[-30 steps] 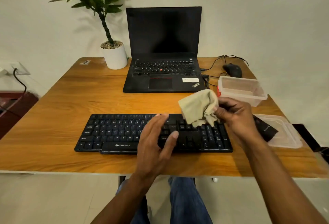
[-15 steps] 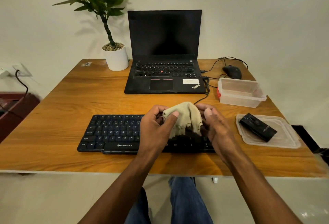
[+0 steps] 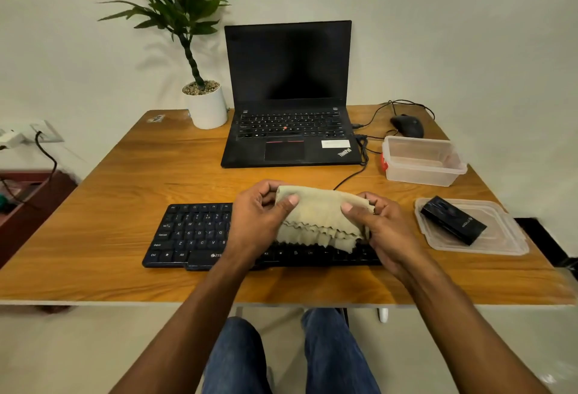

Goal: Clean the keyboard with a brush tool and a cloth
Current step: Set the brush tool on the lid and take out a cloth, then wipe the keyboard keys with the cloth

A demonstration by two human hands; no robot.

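Observation:
A black keyboard (image 3: pixel 190 234) lies near the table's front edge, its right half hidden behind my hands. Above it I hold a folded beige cloth (image 3: pixel 319 218) with zigzag edges. My left hand (image 3: pixel 256 221) pinches the cloth's left end between thumb and fingers. My right hand (image 3: pixel 384 231) pinches its right end the same way. The cloth is stretched between them, its lower edges hanging just over the keys. A black boxy tool (image 3: pixel 453 224) rests on a clear plastic lid (image 3: pixel 506 237) to the right.
An open black laptop (image 3: pixel 291 137) stands at the back, with a potted plant (image 3: pixel 206 106) to its left. A clear plastic container (image 3: pixel 422 160) and a wired mouse (image 3: pixel 408 126) sit back right. Cables run between laptop and keyboard. The wooden table (image 3: pixel 109 193) shows bare wood on the left.
My right hand brought the cloth from the keyboard's right end to the middle. My left hand took hold of it, and both hands have spread it out wide.

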